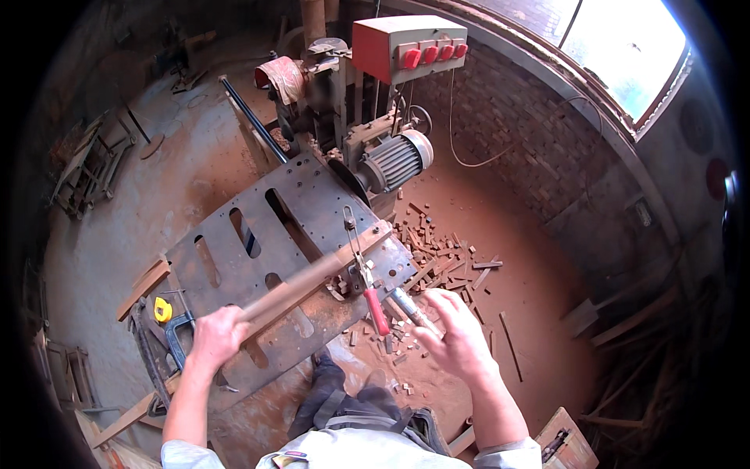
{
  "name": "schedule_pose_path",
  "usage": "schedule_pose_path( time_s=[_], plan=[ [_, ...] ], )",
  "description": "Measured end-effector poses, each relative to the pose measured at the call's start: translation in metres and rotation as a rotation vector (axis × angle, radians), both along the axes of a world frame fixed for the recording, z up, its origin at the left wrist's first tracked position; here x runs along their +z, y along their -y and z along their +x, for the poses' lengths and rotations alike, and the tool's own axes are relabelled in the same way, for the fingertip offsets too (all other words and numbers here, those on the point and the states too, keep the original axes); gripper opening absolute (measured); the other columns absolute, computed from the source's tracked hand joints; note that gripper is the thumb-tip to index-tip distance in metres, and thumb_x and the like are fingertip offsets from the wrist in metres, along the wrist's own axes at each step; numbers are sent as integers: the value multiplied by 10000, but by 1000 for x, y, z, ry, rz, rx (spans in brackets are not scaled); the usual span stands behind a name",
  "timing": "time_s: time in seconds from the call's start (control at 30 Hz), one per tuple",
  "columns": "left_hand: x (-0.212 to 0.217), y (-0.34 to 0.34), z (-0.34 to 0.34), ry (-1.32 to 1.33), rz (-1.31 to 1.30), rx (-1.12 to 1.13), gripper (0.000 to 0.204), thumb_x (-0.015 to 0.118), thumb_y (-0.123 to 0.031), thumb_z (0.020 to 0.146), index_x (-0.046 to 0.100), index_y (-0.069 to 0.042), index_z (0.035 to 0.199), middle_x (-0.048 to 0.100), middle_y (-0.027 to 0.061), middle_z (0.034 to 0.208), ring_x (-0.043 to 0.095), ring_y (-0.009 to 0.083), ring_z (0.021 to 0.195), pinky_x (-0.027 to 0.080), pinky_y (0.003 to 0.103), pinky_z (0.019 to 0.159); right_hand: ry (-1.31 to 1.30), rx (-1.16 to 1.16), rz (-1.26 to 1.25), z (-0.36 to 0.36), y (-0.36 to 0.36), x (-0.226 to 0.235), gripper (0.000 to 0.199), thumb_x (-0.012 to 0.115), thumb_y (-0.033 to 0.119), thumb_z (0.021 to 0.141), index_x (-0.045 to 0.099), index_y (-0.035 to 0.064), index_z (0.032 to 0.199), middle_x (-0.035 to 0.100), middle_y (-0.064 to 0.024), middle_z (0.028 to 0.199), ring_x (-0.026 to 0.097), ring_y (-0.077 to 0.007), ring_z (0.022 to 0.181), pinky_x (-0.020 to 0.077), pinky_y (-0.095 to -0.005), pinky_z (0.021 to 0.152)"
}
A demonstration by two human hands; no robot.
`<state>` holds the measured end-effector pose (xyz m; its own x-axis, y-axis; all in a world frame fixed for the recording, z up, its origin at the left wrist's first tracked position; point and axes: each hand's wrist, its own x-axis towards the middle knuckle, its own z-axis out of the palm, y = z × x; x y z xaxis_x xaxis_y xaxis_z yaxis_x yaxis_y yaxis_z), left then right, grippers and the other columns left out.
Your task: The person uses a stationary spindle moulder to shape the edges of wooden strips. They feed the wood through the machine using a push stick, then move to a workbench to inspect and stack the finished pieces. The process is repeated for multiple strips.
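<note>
My left hand [219, 338] is closed around the near end of a long wooden strip [293, 295], which is blurred. The strip slants across the slotted metal table [223, 273] along a wooden fence piece [362, 244]. A toggle clamp with a red handle [376, 313] stands at the strip's far end, its handle pointing toward me. To its right, my right hand [459, 340] has thumb and fingers apart around the end of a metal rod [410, 305] that sticks out from the table edge. Whether they touch the rod is hard to see.
A motor [398, 160] and circular blade [348, 178] stand beyond the table, beneath a control box [410, 48] with red switches. Wood offcuts [441, 254] litter the floor at right. A blue G-clamp [178, 336], yellow tape measure [162, 309] and wooden strips [143, 289] are at the table's left edge.
</note>
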<state>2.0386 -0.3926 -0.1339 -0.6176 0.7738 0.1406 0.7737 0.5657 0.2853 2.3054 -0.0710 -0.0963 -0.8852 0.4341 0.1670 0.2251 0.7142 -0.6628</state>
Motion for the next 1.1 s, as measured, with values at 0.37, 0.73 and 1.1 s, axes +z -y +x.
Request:
schedule_pose_path(
  time_s=[0.37, 0.73, 1.1],
  plan=[
    [-111, -135, -87, 314, -154, -37, 315, 571, -344, 950, 678, -87, 1098, 702, 183, 1034, 660, 388, 988, 525, 475, 859, 100, -80, -134, -54, 42, -61, 589, 768, 261, 859, 545, -28, 1322, 512, -256, 1371, 517, -417, 1276, 451, -455, 1061],
    [-129, -202, -118, 687, -334, -195, 355, 577, -266, 919, 704, -111, 1213, 703, 169, 1167, 663, 338, 1104, 516, 410, 942, 155, -240, -284, -88, 51, -70, 532, 730, 153, 874, 521, -64, 1313, 530, -260, 1322, 570, -400, 1199, 490, -428, 1004],
    [-173, -209, -95, 518, -326, -38, 158, 668, -136, 732, 761, -143, 860, 739, 114, 881, 721, 315, 856, 588, 426, 665, 361, -389, -517, -97, 50, -100, 395, 608, 113, 957, 497, -63, 1292, 651, -146, 1135, 629, -225, 1039, 483, -322, 931]
  ],
)
